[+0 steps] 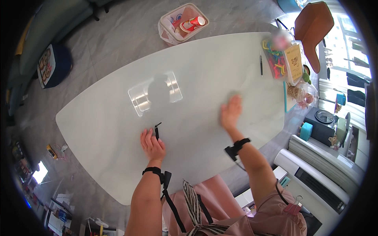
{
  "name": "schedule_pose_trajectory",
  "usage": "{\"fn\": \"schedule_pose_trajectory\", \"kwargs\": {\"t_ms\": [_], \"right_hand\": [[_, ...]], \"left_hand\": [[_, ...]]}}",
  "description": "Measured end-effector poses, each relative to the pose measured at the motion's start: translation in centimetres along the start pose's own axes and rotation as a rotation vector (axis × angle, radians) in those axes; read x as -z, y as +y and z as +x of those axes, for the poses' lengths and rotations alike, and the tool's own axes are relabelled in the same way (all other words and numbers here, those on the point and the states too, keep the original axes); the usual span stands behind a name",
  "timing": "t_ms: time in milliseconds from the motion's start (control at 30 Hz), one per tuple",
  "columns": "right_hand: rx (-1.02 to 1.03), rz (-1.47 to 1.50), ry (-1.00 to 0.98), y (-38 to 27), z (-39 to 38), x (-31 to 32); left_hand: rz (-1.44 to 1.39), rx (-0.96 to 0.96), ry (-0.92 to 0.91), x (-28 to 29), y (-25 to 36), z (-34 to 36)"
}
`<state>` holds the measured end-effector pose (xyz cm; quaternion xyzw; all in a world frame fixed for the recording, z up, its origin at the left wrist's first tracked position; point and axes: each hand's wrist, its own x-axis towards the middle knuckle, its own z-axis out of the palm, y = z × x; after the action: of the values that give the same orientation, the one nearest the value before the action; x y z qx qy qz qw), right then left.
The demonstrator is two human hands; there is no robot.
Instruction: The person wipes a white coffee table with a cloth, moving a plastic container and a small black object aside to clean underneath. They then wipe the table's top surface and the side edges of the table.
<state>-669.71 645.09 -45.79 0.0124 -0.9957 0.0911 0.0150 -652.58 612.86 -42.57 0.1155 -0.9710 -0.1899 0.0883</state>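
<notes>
My left hand [152, 144] rests on the white table [197, 137], fingers stretched out and slightly curled. A thin black object [157, 130] with a bent tip lies right beside its index finger; its lower end meets the hand, and I cannot tell what kind of thing it is. Farther right and a little farther away, my right hand [231, 111] is over the tabletop with fingers extended, smeared a little by motion. Nothing shows in it. A dark pen [261, 65] lies beyond it, near the table's right end. Both wrists wear black straps.
At the table's right end stand a clear box of colourful pieces [275, 63], a tan card [294, 59] and a clear jar [304, 98]. A waste bin [163, 23] stands past the far edge. A brown chair [314, 27] is at the upper right.
</notes>
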Motion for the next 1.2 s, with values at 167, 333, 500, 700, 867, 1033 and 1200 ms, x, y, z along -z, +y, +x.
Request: {"fn": "schedule_pose_trajectory", "kwargs": {"t_ms": [167, 333, 500, 700, 867, 1033, 1200], "right_hand": [[0.773, 0.435, -0.416, -25.0, 2.8, -0.1], [0.876, 0.338, -0.192, -30.0, 11.6, -2.8], [0.417, 0.097, 0.059, -14.9, 20.5, -2.0], [-0.03, -0.089, 0.158, 7.6, 18.4, 1.6], [-0.189, -0.035, 0.014, 14.0, 0.4, 4.4], [-0.597, -0.017, 0.004, 18.3, -15.1, 6.3], [0.004, 0.157, -0.21, 0.8, -10.3, 3.8]], "left_hand": [[0.01, -0.033, 0.007, -0.5, -0.5, -0.3], [0.039, -0.057, -0.01, -0.7, -0.5, -0.5], [0.076, -0.058, -0.016, 0.0, -0.1, -0.3], [0.058, -0.098, -0.01, -0.4, 0.5, 0.2], [0.111, -0.092, -0.009, -0.1, 0.7, 0.0], [0.099, -0.063, 0.0, -0.4, 1.0, -0.3], [0.1, -0.08, 0.012, -0.9, 0.4, -0.4]]}}
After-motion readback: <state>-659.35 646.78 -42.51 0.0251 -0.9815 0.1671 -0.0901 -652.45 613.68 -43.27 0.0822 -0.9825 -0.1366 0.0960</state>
